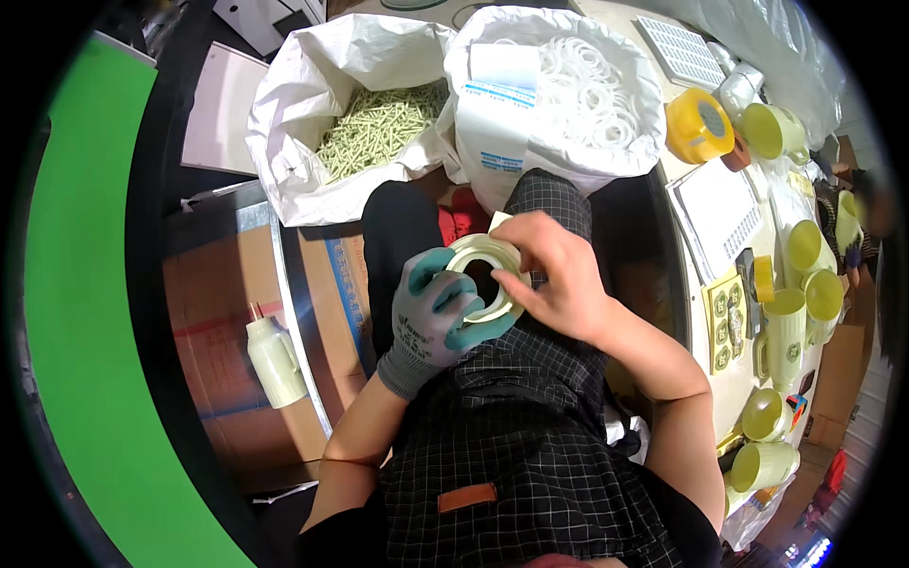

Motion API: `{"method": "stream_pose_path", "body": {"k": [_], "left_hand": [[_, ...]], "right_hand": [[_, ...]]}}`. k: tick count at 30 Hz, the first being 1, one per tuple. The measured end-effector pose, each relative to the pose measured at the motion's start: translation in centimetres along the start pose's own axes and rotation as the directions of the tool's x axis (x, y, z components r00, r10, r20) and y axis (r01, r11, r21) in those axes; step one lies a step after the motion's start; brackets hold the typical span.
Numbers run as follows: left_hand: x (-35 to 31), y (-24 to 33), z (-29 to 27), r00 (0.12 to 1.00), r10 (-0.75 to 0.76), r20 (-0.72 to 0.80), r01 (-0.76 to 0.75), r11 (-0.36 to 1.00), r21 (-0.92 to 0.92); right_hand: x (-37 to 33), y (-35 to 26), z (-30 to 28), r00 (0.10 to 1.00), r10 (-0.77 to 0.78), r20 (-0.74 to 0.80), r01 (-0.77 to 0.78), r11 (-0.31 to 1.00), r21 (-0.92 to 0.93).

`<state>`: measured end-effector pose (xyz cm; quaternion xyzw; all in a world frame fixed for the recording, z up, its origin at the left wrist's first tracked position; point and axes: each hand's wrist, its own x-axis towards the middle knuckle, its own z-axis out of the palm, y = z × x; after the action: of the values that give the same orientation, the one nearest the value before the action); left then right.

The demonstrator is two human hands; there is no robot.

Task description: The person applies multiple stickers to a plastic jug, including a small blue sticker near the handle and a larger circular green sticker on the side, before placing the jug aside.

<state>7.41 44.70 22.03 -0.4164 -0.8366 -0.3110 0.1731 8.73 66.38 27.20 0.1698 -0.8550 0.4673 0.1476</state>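
Observation:
Over my lap, my left hand [437, 312], in a grey glove with teal fingertips, is wrapped round a pale green round plastic housing [509, 305]. Its wide round opening faces up, with a paler ring just inside the rim and a dark hollow in the middle. My bare right hand [559, 275] grips the same housing from the right, thumb at the opening and fingers over the far edge. A small flat pale tab sticks up beside those fingers. How deep the housing is cannot be seen.
Beyond my knees stand a white sack of pale green sticks [379, 128] and a white sack of translucent rings [592, 95]. A pale green flask [275, 363] rests on cartons at left. The right-hand table carries yellow tape [699, 125], papers [717, 216] and several green jugs [784, 331].

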Motion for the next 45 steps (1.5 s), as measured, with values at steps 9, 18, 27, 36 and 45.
{"method": "stream_pose_path", "body": {"k": [9,18,27,36,45], "left_hand": [[0.0,-0.8,-0.6,0.993,-0.068,0.092,0.067,0.998,0.016],[2.0,0.9,-2.1,0.988,-0.069,0.135,0.036,0.972,0.233],[3.8,2.3,-3.2,0.956,-0.095,0.277,-0.015,0.928,0.372],[4.6,2.1,-3.3,0.926,-0.158,0.342,0.015,0.922,0.387],[5.7,-0.3,-3.4,0.881,-0.149,0.448,-0.021,0.936,0.353]], "right_hand": [[-0.3,0.4,-1.4,0.844,-0.343,0.412,0.481,0.825,-0.297],[-2.2,0.1,0.7,0.909,-0.138,0.393,0.258,0.927,-0.273],[-3.3,1.2,1.8,0.935,-0.253,0.248,0.327,0.885,-0.331],[-3.4,1.0,2.1,0.940,-0.243,0.242,0.316,0.885,-0.342],[-3.5,0.9,1.9,0.937,-0.217,0.274,0.297,0.909,-0.294]]}}
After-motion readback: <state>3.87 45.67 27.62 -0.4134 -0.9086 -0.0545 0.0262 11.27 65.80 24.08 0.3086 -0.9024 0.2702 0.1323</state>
